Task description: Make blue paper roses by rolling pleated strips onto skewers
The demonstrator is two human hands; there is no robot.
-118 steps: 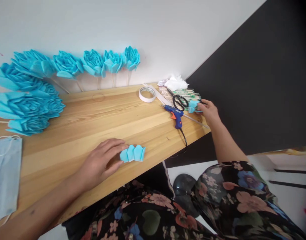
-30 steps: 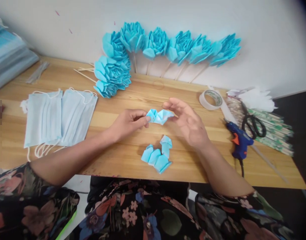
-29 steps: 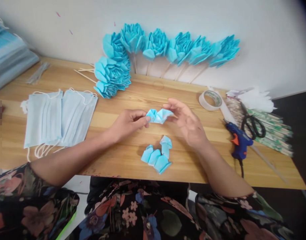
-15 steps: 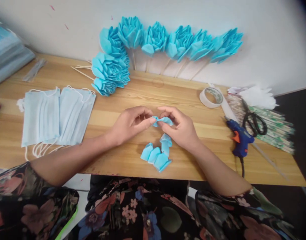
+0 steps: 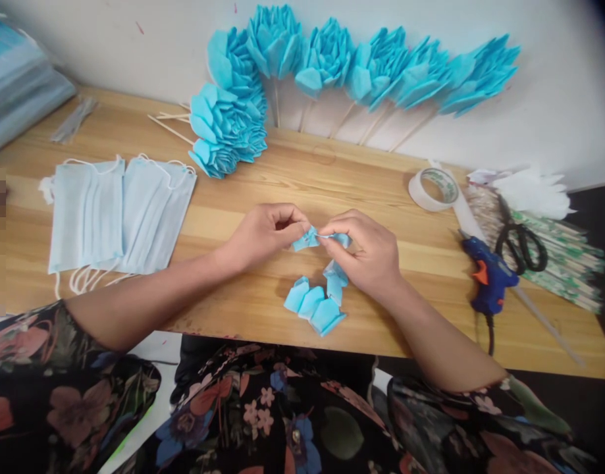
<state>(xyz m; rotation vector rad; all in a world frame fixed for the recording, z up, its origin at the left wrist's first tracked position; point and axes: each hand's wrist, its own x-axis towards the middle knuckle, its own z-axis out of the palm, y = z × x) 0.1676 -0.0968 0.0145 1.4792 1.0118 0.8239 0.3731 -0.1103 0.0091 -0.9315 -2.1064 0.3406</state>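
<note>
Between thumb and fingertips, my left hand (image 5: 272,234) pinches one end of a light-blue folded fabric strip (image 5: 307,239). My right hand (image 5: 371,257) pinches the strip a little farther along, its fingertips just right of the left ones. Below my right hand, scalloped blue petal pieces (image 5: 313,303) curve down onto the table; my right hand hides whether they join the held strip. Both hands are just above the wooden table (image 5: 223,283).
Blue fabric flowers (image 5: 326,59) on sticks lean against the wall. Pleated face masks (image 5: 87,217) lie at left. On the right are a tape roll (image 5: 433,189), a blue glue gun (image 5: 490,273), black-handled scissors (image 5: 522,247) and green-white wrapped sticks (image 5: 561,257).
My fingertips have drawn slightly apart, and the held strip is turned and more stretched between them. The whole view has shifted a little; the petal pieces on the table look unchanged.
</note>
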